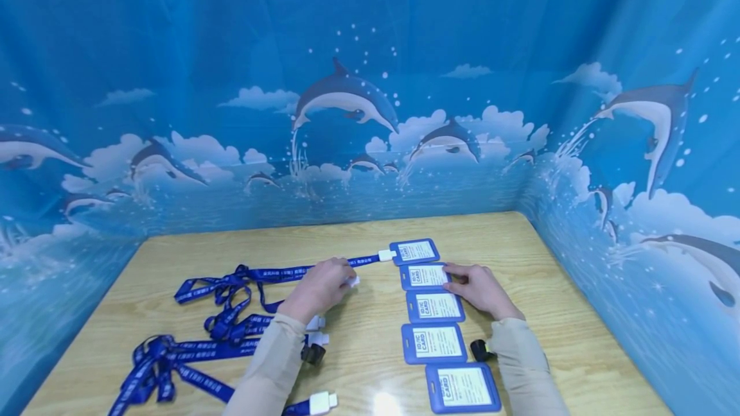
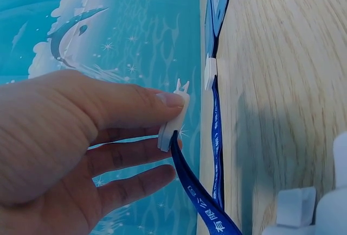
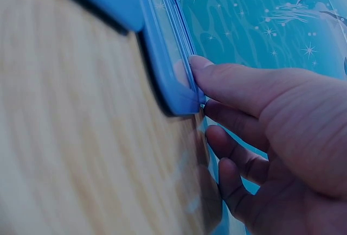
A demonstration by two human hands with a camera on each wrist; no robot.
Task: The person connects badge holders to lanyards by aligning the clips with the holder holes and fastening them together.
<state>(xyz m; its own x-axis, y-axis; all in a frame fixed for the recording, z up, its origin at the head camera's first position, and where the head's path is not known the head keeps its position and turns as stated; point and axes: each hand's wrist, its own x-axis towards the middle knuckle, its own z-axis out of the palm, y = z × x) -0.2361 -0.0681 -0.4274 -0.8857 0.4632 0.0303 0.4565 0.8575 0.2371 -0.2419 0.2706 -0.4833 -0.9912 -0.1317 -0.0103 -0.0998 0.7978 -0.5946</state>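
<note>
Facing a tall blue curtain (image 1: 254, 18), printed with leaping dolphins, clouds and water, at the back and along both sides. Working over a pale wood-grain bench (image 1: 364, 352), with a bright reflection near its front. Reaching in from the near side in two light long sleeves (image 1: 263, 368). Passing over blue lanyards (image 1: 220, 352) with white lettering, looped and bunched on the left half, partly hidden under the left forearm. Pinching a white clip (image 1: 352, 282) in the left grip (image 1: 325, 281), between thumb and forefinger, with the other fingers spread and a blue strap (image 2: 198, 197) trailing from the clip's back end. Holding the second badge holder (image 1: 424, 277) from the far end by its right side, with thumb and forefinger of the right grip (image 1: 478, 286). Counting five blue badge holders (image 1: 433, 343) altogether, laid in a column right of the middle, each framing a white card (image 1: 462, 386) marked "ID/IC CARD". Noting, smallest, another white clip (image 1: 387, 255) touching the left end of the topmost holder, and three more lying near the left forearm.
</note>
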